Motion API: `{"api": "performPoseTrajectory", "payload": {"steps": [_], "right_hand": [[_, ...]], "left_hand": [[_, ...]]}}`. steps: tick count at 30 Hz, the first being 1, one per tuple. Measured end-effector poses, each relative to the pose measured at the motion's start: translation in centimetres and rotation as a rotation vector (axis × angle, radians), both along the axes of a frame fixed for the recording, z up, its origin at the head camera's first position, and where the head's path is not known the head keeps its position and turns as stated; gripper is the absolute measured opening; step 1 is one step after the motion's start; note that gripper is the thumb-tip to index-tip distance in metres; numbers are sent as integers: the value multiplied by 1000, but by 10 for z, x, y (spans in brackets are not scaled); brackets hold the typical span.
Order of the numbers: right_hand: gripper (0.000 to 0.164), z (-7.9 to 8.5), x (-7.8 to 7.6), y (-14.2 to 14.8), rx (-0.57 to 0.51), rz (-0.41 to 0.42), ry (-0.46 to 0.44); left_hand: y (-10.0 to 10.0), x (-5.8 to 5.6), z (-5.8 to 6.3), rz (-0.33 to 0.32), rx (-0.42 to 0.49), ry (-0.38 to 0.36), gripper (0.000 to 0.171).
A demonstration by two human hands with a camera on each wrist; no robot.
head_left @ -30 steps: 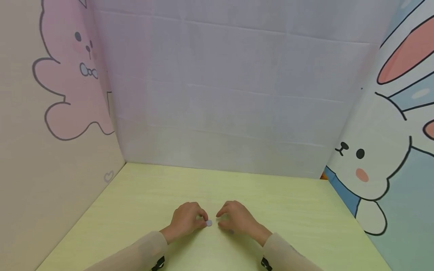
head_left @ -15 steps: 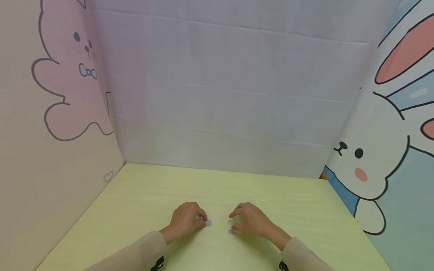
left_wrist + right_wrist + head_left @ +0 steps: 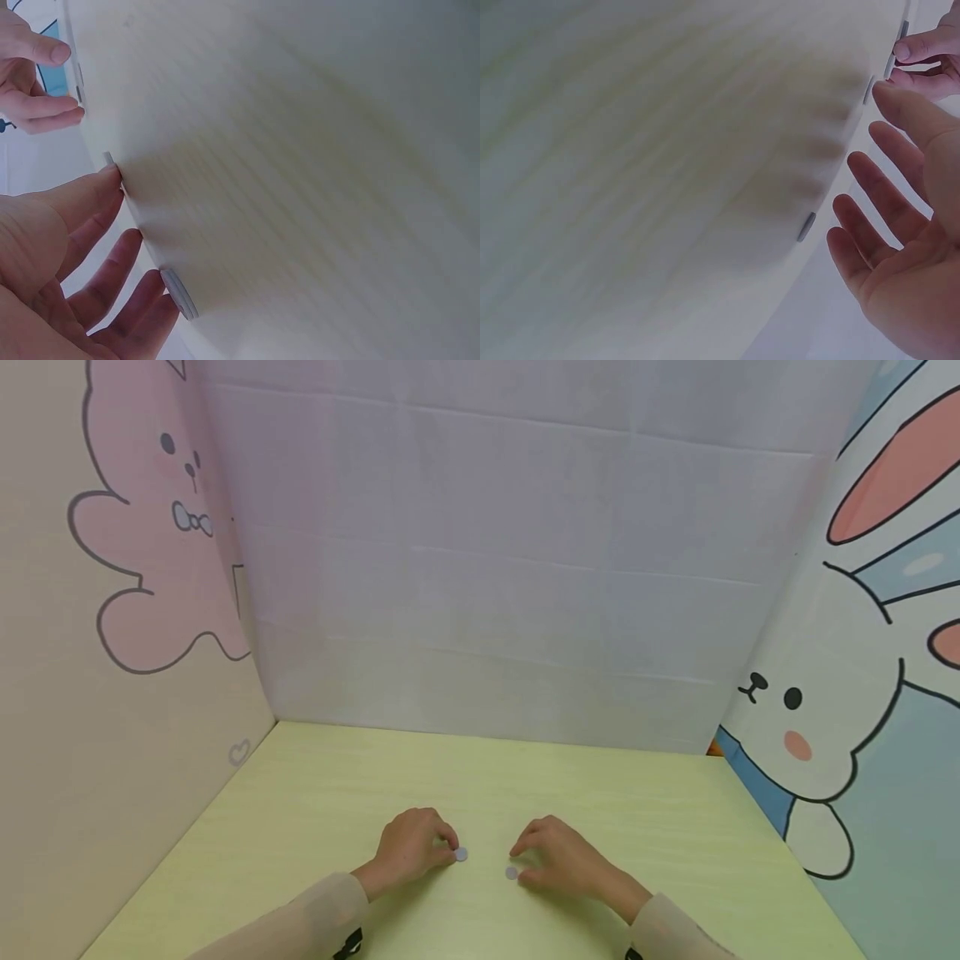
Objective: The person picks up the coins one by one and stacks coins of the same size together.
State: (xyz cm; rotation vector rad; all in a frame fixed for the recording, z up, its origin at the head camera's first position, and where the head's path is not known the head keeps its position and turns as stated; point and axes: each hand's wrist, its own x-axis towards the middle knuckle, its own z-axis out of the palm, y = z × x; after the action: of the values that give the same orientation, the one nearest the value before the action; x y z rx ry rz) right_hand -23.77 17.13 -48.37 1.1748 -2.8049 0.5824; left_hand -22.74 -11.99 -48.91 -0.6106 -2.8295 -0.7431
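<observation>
My left hand (image 3: 411, 843) bends over the pale yellow tabletop, its thumb and index fingertips pinching the edge of a small pale grey disc (image 3: 461, 854). In the left wrist view, a short stack of grey discs (image 3: 178, 294) touches the fingertips on the little-finger side; the back of the hand hides it in the head view. My right hand (image 3: 558, 860), fingers relaxed and slightly bent, hovers around a second grey disc (image 3: 512, 873), whose edge is close to the thumb tip. Beyond those fingers, another dark grey disc (image 3: 806, 226) shows in the right wrist view.
The pale yellow tabletop (image 3: 360, 768) has a white sheet (image 3: 487, 568) hung behind it. A panel with a pink bear (image 3: 172, 543) borders the left side, and a panel with a white rabbit (image 3: 825, 693) borders the right.
My right hand has moved right, away from the left hand, and drawn slightly back from the second disc, which shows fully now. The left hand and its disc have stayed in place.
</observation>
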Motion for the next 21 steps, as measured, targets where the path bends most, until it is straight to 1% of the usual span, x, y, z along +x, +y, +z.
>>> {"api": "performPoseTrajectory", "payload": {"steps": [5, 13, 21], "right_hand": [[20, -1, 2, 0, -14, 22, 7], [15, -3, 3, -3, -28, 21, 19], [6, -6, 2, -6, -40, 35, 24]], "left_hand": [[0, 0, -1, 1, -7, 5, 11], [-1, 0, 0, 1, -6, 6, 11], [-1, 1, 0, -3, -3, 5, 11]]}}
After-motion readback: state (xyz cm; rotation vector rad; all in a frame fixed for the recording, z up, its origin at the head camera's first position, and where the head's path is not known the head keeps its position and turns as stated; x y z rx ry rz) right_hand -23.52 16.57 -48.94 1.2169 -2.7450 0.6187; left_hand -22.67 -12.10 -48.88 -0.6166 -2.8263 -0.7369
